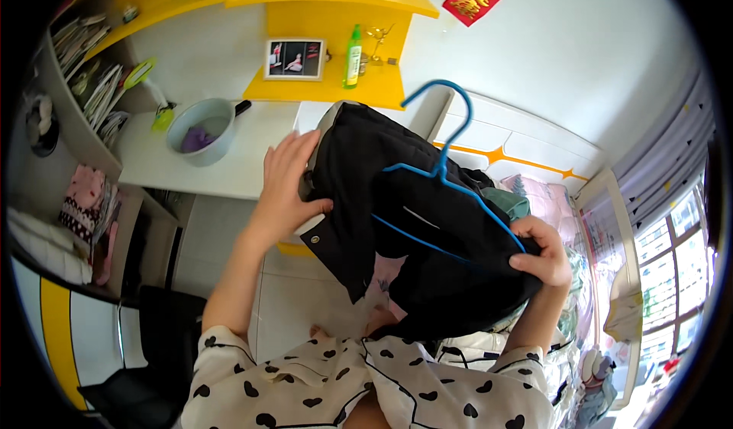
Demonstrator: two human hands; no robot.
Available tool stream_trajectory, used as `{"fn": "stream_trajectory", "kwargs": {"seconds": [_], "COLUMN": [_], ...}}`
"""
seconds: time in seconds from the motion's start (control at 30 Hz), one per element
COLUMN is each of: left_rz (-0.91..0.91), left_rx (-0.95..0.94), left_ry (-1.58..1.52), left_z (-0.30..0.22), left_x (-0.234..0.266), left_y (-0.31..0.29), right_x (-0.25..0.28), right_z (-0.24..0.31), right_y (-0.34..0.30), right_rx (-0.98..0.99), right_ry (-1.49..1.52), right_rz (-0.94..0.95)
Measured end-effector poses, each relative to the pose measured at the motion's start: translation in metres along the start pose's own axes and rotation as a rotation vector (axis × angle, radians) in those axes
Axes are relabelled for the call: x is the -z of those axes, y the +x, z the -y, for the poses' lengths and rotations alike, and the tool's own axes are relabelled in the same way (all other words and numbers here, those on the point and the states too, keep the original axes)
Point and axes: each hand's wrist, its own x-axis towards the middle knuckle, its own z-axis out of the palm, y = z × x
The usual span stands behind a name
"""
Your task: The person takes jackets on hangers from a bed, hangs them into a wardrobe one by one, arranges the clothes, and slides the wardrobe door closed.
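A black jacket (351, 177) hangs in front of me between my two hands. A blue hanger (456, 127) lies against it, its hook pointing up and its right arm running to the jacket's right side. My right hand (544, 253) pinches the jacket together with the end of the hanger there. At the left, my left hand (289, 186) is closed round the jacket's edge, thumb on the near side and fingers behind. Below that hand hangs a black flap with a metal snap. The hanger's left end is partly hidden by the cloth.
A white desk (145, 162) with a grey bucket (215, 154) holding purple cloth stands at the left. Yellow shelves (305, 89) carry framed pictures and a green bottle (353, 56). A bed with a white headboard (527, 145) is at the right, a black chair (164, 345) at lower left.
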Motion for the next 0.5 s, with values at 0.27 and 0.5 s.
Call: {"fn": "stream_trajectory", "kwargs": {"seconds": [0.27,0.5], "left_rz": [0.136,-0.332], "left_rx": [0.323,0.454], "left_ry": [-0.327,-0.532], "left_z": [0.003,-0.036], "left_x": [0.009,0.010], "left_y": [-0.055,-0.091], "right_x": [0.000,0.024], "right_z": [0.005,-0.026], "right_y": [0.047,0.078], "right_rx": [0.110,0.205], "right_ry": [-0.013,-0.328], "right_rz": [0.297,0.127]}}
